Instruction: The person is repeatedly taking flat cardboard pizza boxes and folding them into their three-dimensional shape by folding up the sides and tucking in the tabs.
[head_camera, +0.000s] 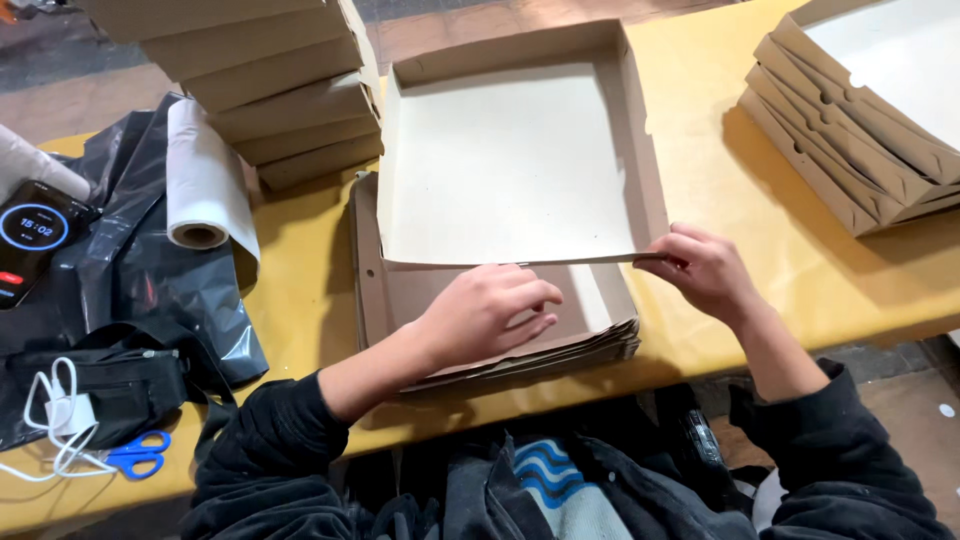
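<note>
A half-folded cardboard box (510, 150), pale inside with brown raised walls, lies on a pile of flat box blanks (600, 340) at the near edge of the yellow table (720, 180). My right hand (700, 268) pinches the box's near right corner flap. My left hand (490, 310) rests with curled fingers on the near edge of the box, over the flat blanks. Both arms wear dark sleeves.
A stack of folded boxes (270, 90) stands at the back left, another stack (850, 120) at the right. A white roll (205, 180) lies on a black plastic bag (140, 280). At the far left are a phone (30, 240), a white cable (60, 420) and blue scissors (135, 458).
</note>
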